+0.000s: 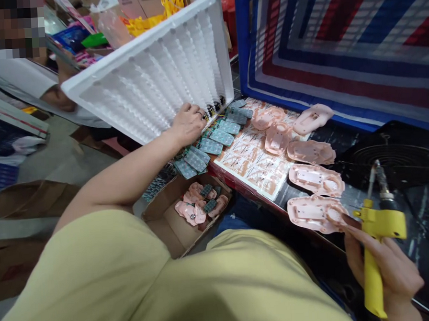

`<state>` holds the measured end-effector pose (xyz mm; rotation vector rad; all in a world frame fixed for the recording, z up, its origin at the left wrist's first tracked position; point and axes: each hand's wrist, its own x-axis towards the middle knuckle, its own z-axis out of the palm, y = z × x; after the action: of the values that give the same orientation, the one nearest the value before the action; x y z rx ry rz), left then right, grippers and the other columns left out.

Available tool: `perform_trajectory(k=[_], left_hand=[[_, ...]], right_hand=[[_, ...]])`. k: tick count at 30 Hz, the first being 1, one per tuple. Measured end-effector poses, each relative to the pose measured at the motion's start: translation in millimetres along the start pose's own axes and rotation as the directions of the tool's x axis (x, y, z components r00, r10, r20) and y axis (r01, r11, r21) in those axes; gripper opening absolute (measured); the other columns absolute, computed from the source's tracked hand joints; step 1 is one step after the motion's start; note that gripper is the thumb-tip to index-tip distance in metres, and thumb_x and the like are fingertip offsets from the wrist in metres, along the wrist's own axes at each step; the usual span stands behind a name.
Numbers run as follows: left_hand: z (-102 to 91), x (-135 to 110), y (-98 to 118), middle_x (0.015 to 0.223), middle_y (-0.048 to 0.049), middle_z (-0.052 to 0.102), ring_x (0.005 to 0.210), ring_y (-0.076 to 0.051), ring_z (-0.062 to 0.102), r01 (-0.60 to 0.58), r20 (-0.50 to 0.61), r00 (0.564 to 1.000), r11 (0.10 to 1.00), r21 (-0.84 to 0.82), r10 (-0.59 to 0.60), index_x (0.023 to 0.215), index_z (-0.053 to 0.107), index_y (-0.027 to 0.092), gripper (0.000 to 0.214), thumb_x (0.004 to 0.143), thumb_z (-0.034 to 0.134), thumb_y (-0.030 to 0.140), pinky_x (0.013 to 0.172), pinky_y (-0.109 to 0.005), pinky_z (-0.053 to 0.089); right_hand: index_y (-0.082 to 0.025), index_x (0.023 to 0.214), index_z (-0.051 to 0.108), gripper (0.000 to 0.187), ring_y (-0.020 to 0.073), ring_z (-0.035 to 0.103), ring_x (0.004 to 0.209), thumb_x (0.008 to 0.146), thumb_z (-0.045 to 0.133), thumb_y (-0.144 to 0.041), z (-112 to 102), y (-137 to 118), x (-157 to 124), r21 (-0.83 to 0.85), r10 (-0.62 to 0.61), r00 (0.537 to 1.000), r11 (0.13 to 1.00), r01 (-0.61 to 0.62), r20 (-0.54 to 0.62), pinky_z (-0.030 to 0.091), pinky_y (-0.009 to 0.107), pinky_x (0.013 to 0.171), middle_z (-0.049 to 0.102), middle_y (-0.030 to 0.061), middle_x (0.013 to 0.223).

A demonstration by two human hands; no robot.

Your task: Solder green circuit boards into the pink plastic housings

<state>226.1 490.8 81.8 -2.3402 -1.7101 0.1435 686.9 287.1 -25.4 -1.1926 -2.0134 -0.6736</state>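
Observation:
My left hand (188, 122) reaches out to the lower edge of a tilted white foam tray (152, 72), fingers curled at small black parts (213, 106) lying in the tray's bottom row. Just below the hand lies a row of green circuit boards (213, 141). My right hand (385, 261) grips a yellow electric screwdriver (375, 252) by its handle, bit pointing up. Several pink plastic shells (314, 179) lie in a row on the table between the two hands; the nearest one (312, 213) is beside my right hand.
An open cardboard box (174, 225) below the table edge holds pink shells with green boards. A printed sheet (254, 163) lies under some shells. A blue-framed striped panel (338, 44) stands behind. A black fan grille (397, 155) sits right. Another person's sleeve (19, 77) is at the far left.

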Motion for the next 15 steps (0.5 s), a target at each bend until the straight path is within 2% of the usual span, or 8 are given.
perform_trajectory(k=[2,4,6,8,10,12,15], left_hand=[[0.7,6.3,-5.5,0.101,-0.0091,0.067,0.119,-0.028,0.054,0.023,-0.031,0.999,0.998,-0.066,-0.025,0.085,0.068,0.018,0.025,0.092,0.044,0.021,0.112,-0.049,0.028],[-5.5,7.5,-6.1,0.104,-0.0115,0.070,0.115,-0.028,0.058,0.064,-0.100,0.992,0.988,-0.138,-0.078,0.094,0.070,0.018,0.026,0.091,0.046,0.024,0.111,-0.048,0.032],[-17.7,4.2,2.2,0.112,-0.0117,0.071,0.111,-0.028,0.062,0.092,-0.183,0.972,0.952,-0.290,-0.150,0.103,0.070,0.018,0.030,0.092,0.046,0.031,0.107,-0.045,0.040],[-31.8,-2.0,20.5,0.115,-0.0097,0.072,0.108,-0.027,0.064,0.059,-0.225,0.955,0.867,-0.494,-0.193,0.105,0.069,0.018,0.033,0.092,0.048,0.040,0.101,-0.041,0.046],[-43.3,-8.3,46.8,0.110,-0.0084,0.072,0.106,-0.026,0.065,-0.005,-0.206,0.961,0.737,-0.676,-0.182,0.102,0.068,0.018,0.037,0.091,0.050,0.049,0.096,-0.040,0.050],[-49.8,-13.0,77.7,0.104,-0.0079,0.072,0.103,-0.025,0.066,-0.039,-0.144,0.978,0.552,-0.833,-0.149,0.097,0.066,0.017,0.040,0.088,0.054,0.054,0.092,-0.039,0.052],[-50.6,-17.1,127.6,0.095,-0.0062,0.072,0.092,-0.022,0.068,-0.018,-0.025,0.999,0.165,-0.986,-0.037,0.086,0.063,0.017,0.036,0.080,0.067,0.052,0.083,-0.036,0.054]], right_hand=[[-0.016,0.102,0.068,0.027,0.0101,0.052,0.050,0.078,0.078,-0.007,0.8,-0.2,-1.3,0.015,0.002,1.000,1.000,-0.002,0.000,0.042,0.022,0.053,0.066,-0.0019,0.067],[-0.015,0.106,0.068,0.026,0.0101,0.052,0.051,0.082,0.074,-0.007,1.3,-0.6,1.4,0.025,-0.004,1.000,1.000,0.004,0.002,0.043,0.022,0.053,0.069,0.0007,0.075],[-0.015,0.109,0.069,0.026,0.0099,0.051,0.050,0.083,0.073,-0.008,0.9,-1.7,6.9,0.024,-0.012,1.000,1.000,0.012,-0.005,0.041,0.022,0.051,0.068,0.0000,0.072],[-0.015,0.111,0.068,0.031,0.0101,0.053,0.051,0.082,0.076,-0.009,-0.6,-4.5,13.4,0.022,-0.004,1.000,1.000,0.004,0.002,0.042,0.022,0.051,0.067,-0.0015,0.069],[-0.015,0.118,0.065,0.041,0.0124,0.062,0.060,0.080,0.078,-0.008,-2.7,-9.5,19.4,0.057,0.041,0.999,0.997,-0.043,0.029,0.047,0.022,0.057,0.072,0.0010,0.080],[-0.015,0.126,0.059,0.051,0.0170,0.070,0.076,0.079,0.078,-0.007,-4.2,-15.7,24.9,0.185,0.126,0.991,0.974,-0.133,0.048,0.054,0.024,0.068,0.074,0.0063,0.099],[-0.021,0.127,0.055,0.055,0.0243,0.071,0.099,0.079,0.080,-0.013,-4.1,-23.9,33.5,0.412,0.236,0.969,0.878,-0.246,0.075,0.060,0.031,0.081,0.070,0.0111,0.115]])
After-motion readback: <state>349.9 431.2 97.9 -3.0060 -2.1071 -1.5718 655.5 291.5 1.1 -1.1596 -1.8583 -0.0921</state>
